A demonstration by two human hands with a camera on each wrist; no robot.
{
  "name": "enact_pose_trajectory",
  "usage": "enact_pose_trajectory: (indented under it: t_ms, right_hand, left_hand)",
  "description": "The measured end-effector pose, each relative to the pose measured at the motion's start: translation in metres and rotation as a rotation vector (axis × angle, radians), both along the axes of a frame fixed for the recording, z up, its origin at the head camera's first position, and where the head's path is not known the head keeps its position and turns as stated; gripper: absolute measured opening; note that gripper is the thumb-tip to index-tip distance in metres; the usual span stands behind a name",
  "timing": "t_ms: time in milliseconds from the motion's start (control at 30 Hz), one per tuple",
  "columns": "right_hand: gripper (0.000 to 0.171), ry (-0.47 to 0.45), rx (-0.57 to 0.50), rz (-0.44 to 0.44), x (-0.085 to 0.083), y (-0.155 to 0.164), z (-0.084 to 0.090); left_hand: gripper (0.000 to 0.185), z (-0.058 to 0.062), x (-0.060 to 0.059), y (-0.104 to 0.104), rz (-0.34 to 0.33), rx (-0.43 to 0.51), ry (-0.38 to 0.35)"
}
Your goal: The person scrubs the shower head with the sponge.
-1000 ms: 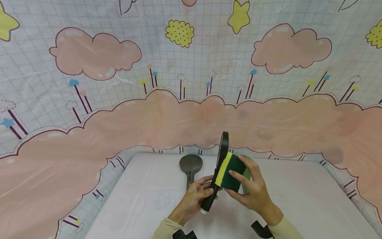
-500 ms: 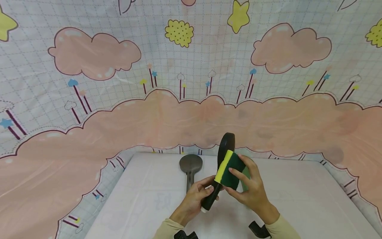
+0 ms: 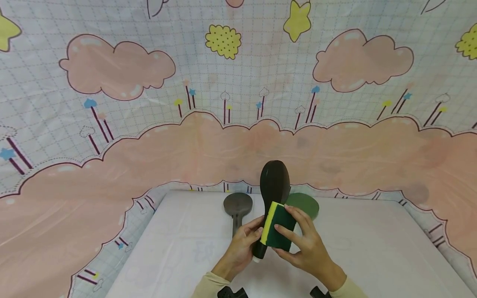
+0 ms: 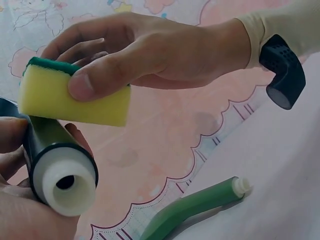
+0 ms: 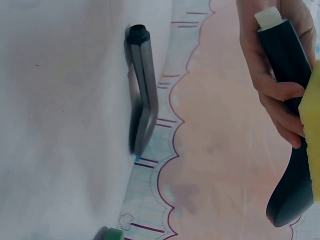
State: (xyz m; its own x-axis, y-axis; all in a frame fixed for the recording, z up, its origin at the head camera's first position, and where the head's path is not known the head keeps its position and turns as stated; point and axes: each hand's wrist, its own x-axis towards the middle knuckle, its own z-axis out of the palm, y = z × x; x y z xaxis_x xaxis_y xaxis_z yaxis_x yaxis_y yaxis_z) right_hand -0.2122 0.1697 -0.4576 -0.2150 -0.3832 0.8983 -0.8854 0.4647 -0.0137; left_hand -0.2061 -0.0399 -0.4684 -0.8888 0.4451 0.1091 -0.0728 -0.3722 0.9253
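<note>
Black shower head (image 3: 274, 179), above desk (image 3: 167, 248) | long axis forward, head end beyond left-hand grip (image 3: 239, 245) curled round handle (image 3: 259, 251) | right-hand grip (image 3: 310, 250) pinching yellow-green sponge (image 3: 277, 231), over handle's right side

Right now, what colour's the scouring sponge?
Yellow and green; the head view shows the scouring sponge best.

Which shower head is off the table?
The black shower head: the left hand holds it up by its handle, while the grey one and the green one lie on the white table.
</note>
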Motion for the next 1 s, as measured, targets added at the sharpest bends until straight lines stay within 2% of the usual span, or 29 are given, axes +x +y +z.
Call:
enact_pose_trajectory:
  t_ms: [133,533,700,1000]
  right_hand:
    - [0.047,-0.005,0.004,-0.003,0.0,0.001,0.0]
    - [0.051,-0.086,-0.071,-0.087,-0.009,0.02,0.007]
    - [0.051,-0.09,-0.069,-0.079,-0.006,0.016,0.005]
    - [0.048,-0.069,0.005,-0.012,0.007,-0.001,-0.003]
  left_hand:
    - [0.054,-0.001,0.001,0.0,0.001,0.005,0.01]
    - [0.054,-0.001,0.004,-0.002,-0.01,0.0,0.036]
    - [0.053,0.0,0.005,-0.001,0.016,-0.022,0.035]
    - [0.052,-0.001,0.003,0.001,0.05,-0.008,0.04]
